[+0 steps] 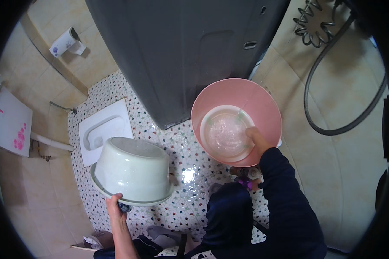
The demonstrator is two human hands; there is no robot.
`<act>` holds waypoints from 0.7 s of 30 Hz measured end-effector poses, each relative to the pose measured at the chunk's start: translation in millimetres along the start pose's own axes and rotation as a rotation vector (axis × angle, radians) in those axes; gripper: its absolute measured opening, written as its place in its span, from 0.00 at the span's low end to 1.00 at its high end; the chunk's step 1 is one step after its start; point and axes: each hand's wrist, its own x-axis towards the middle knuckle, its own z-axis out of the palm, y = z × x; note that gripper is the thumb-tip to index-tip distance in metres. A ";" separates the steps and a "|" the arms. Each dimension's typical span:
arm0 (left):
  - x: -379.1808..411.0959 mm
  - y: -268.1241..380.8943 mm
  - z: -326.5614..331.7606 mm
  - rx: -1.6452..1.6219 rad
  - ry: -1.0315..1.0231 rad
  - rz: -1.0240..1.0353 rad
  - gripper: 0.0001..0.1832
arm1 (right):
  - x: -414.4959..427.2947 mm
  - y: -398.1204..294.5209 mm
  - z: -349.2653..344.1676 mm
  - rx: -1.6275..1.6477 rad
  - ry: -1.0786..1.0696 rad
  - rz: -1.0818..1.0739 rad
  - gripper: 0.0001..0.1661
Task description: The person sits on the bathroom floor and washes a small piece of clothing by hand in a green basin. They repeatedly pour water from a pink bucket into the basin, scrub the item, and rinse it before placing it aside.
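Note:
My left hand [116, 207] grips the rim of a pale green plastic basin [133, 174], which is tilted with its underside up and partly over the squat toilet [107, 129]. Dark cloth shows beside that hand's fingers. At the right, my right hand [256, 137] reaches into a tall pink tub [235, 89] and holds the edge of a white round basin [207, 129] inside it. Clear liquid seems to lie in the white basin. The fingertips of my right hand are partly hidden from view.
A dark grey appliance cabinet [181, 58] stands behind the tub. Several bottles [254, 173] are on the speckled tile floor [194, 200] near my knee. A black hose [330, 131] hangs along the right wall. A bin [105, 239] sits at the lower left.

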 end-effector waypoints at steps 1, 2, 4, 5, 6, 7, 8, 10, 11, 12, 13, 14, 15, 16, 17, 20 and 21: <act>-6.4 9.2 -17.2 0.050 0.055 0.027 0.27 | -4.5 -20.5 29.6 -0.025 -0.107 -0.010 0.24; -21.6 21.2 -23.5 0.080 0.105 0.035 0.27 | -15.0 -37.3 52.2 -0.046 -0.161 -0.034 0.24; -33.9 37.3 -29.1 0.160 0.163 -0.012 0.26 | -24.1 -48.5 74.3 -0.108 -0.198 -0.082 0.24; -36.9 43.9 -33.4 0.223 0.191 -0.056 0.25 | -24.2 -45.5 81.0 -0.133 -0.201 -0.095 0.24; -35.2 39.2 -41.7 0.206 0.258 0.039 0.24 | -24.7 -43.6 88.8 -0.159 -0.208 -0.109 0.23; -33.3 37.7 -49.5 0.202 0.277 0.061 0.24 | -25.6 -38.3 97.7 -0.177 -0.217 -0.110 0.23; -33.4 39.8 -50.3 0.227 0.281 0.070 0.24 | -22.8 -31.5 104.1 -0.199 -0.219 -0.102 0.23; -37.3 42.7 -50.3 0.234 0.304 0.077 0.24 | -18.2 -22.1 119.1 -0.229 -0.238 -0.068 0.23; -40.2 44.2 -54.7 0.221 0.316 0.076 0.24 | -15.2 -22.9 125.1 -0.246 -0.246 -0.054 0.22; -41.6 44.6 -54.5 0.214 0.339 0.100 0.23 | -9.4 -19.8 128.2 -0.250 -0.258 -0.038 0.22; -41.6 45.4 -58.1 0.197 0.344 0.133 0.23 | -3.4 -15.5 129.9 -0.255 -0.270 -0.014 0.22; -45.0 48.1 -63.1 0.209 0.360 0.126 0.23 | 1.2 -12.7 129.7 -0.265 -0.287 0.000 0.22; -47.2 48.4 -65.0 0.213 0.369 0.120 0.22 | 5.8 -9.2 128.4 -0.254 -0.301 0.016 0.22; -49.6 52.8 -68.9 0.226 0.365 0.110 0.22 | 5.9 -3.8 125.1 -0.246 -0.313 0.037 0.22; -50.7 62.4 -72.1 0.244 0.385 0.094 0.21 | 3.7 1.0 124.9 -0.232 -0.324 0.059 0.22; -43.0 79.7 -82.8 0.229 0.358 0.093 0.20 | 0.5 12.7 106.1 -0.118 -0.346 0.144 0.21; -37.0 91.1 -80.7 0.243 0.326 0.059 0.20 | -1.2 17.5 95.2 -0.037 -0.333 0.176 0.21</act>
